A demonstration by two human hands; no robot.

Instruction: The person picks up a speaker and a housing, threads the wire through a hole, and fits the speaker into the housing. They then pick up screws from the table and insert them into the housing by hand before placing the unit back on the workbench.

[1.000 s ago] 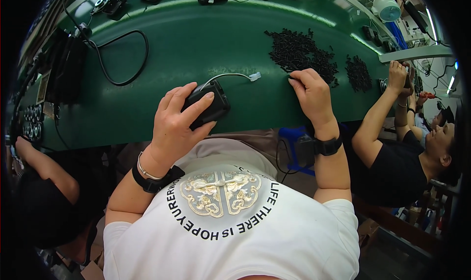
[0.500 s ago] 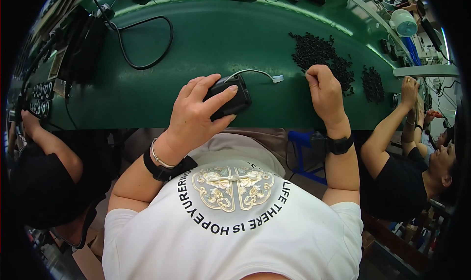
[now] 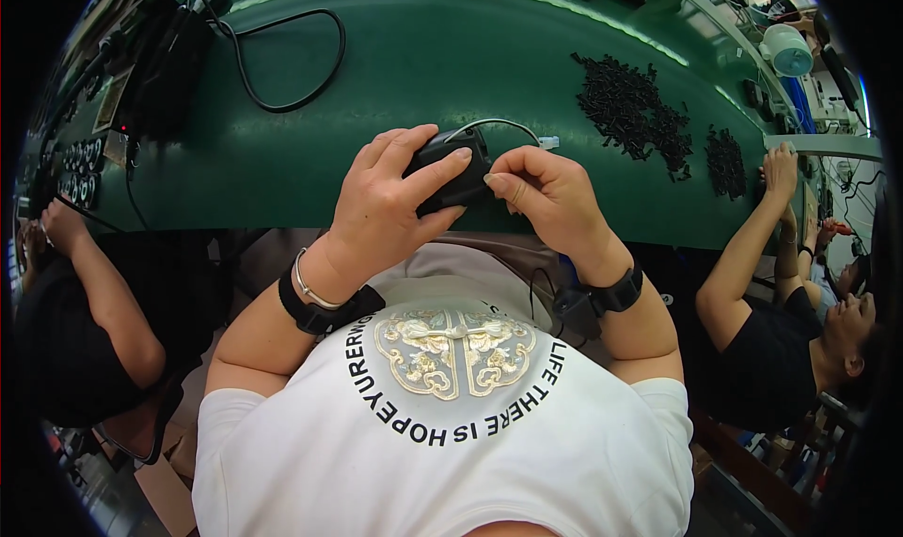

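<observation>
My left hand (image 3: 388,187) is wrapped over a black plastic housing (image 3: 478,172), fingers across its top and thumb at the near side. From the far edge of the housing curves a thin grey cable (image 3: 497,121) ending in a small white connector (image 3: 548,143). My right hand (image 3: 555,197) is closed in a pinch, its fingertips at the housing's right side. Whatever lies between those fingertips is hidden or too small to name. Further right on the green table (image 3: 404,67) lies a heap of small black pieces (image 3: 630,109), apart from my hands.
A smaller heap of black pieces (image 3: 725,164) lies beyond the big one. A black cable loop (image 3: 340,57) rests at the back left, near a dark box-shaped unit (image 3: 165,71). Co-workers' arms (image 3: 738,255) (image 3: 108,288) are at both sides.
My right hand has moved left from beside the large heap to the housing's right side, still pinched. My left hand keeps its hold on the housing, which has shifted little.
</observation>
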